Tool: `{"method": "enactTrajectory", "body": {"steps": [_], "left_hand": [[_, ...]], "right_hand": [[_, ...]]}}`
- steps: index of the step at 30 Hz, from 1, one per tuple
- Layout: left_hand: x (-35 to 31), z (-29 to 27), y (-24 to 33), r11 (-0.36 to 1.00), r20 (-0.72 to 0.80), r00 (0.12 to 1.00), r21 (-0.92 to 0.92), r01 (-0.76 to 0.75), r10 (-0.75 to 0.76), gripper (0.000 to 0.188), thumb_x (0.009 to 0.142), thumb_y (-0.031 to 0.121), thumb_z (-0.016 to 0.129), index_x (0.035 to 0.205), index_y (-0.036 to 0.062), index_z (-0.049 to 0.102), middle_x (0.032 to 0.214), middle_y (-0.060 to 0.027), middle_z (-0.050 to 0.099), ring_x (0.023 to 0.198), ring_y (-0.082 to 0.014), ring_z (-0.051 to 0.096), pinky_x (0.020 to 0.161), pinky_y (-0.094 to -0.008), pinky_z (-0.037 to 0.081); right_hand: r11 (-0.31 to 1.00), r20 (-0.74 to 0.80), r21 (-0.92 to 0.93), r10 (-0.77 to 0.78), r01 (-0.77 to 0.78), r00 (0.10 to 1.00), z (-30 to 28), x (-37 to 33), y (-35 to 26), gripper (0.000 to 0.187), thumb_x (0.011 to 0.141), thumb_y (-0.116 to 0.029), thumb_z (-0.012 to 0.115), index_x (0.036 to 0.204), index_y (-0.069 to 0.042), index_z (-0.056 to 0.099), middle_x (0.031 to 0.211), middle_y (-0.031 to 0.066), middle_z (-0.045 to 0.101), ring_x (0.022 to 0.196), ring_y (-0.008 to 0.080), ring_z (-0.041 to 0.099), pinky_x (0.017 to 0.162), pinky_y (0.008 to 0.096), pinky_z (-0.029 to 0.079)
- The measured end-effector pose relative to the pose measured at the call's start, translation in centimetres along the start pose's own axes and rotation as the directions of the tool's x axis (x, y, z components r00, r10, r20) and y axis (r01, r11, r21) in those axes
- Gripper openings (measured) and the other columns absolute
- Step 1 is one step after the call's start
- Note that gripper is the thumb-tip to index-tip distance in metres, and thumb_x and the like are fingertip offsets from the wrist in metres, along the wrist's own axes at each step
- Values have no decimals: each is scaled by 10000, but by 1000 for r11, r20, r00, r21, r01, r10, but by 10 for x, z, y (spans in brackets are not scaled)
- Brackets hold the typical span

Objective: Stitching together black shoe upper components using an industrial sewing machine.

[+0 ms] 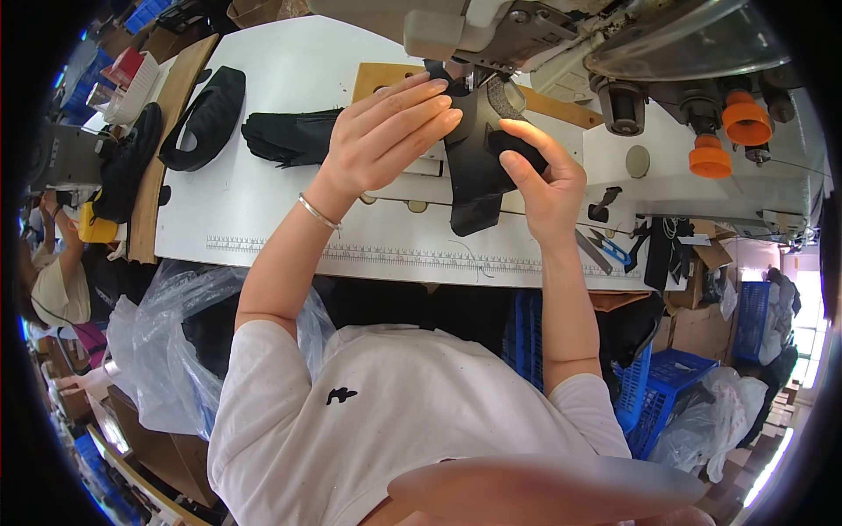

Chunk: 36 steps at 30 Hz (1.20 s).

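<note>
A black shoe upper piece point(474, 171) lies beneath the needle area of the sewing machine point(500, 31), its lower flap hanging toward me. Resting along its left edge, my left hand point(373, 136) has its fingers stretched out flat and side by side. On the other side my right hand point(548, 180) pinches the upper between thumb and fingers, close to a curved grey lining edge. Part of the piece is hidden by my fingers and the machine head. Left of my left hand sits a stack of black cut pieces point(289, 138).
A shaped black shoe upper point(206, 118) lies at the table's left. A ruler scale point(377, 252) runs along the front edge. Blue-handled thread snips point(614, 250) lie at the right front. Orange knobs point(745, 118) hang at upper right. Another person point(61, 272) is at far left.
</note>
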State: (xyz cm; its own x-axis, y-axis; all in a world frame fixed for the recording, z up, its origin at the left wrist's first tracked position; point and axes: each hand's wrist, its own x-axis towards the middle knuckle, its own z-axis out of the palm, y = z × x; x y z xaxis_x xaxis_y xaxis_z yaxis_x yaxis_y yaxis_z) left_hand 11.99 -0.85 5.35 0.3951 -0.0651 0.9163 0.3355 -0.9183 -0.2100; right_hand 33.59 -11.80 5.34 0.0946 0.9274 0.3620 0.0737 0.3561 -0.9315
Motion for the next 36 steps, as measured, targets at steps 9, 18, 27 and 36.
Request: {"method": "enactTrajectory", "body": {"steps": [9,18,27,36], "left_hand": [[4,-4,-2,1000,21,1000,-20,-6,6,229,785,45,758,1010,11,773,1032,-82,748,1010,-261,752,847,-357,642],[12,-9,-12,999,102,994,-3,-35,36,243,783,59,743,1022,15,744,1023,-51,726,1023,-233,740,839,-351,596],[25,-12,-14,998,179,983,37,-45,38,270,755,46,726,1023,14,733,1035,-71,740,1031,-242,737,836,-344,575],[25,-14,-21,1000,170,985,-11,4,-3,235,770,67,742,1001,34,722,1041,-42,735,1015,-207,735,813,-330,567]], "right_hand": [[1000,-11,13,-3,3,1000,-1,12,1,304,941,-70,729,1238,-5,732,1193,53,739,1024,77,663,882,218,528],[1000,-41,1,-26,26,999,3,20,3,287,941,-64,720,1220,-3,737,1200,64,737,1048,89,663,915,234,523],[993,-78,-92,65,-72,995,0,32,-7,296,912,-136,790,1189,-40,754,1225,90,682,1094,122,634,933,281,514],[526,36,-798,-447,295,894,43,-6,5,605,789,-100,813,1361,-131,620,1492,150,447,1400,409,422,1150,509,380]]}}
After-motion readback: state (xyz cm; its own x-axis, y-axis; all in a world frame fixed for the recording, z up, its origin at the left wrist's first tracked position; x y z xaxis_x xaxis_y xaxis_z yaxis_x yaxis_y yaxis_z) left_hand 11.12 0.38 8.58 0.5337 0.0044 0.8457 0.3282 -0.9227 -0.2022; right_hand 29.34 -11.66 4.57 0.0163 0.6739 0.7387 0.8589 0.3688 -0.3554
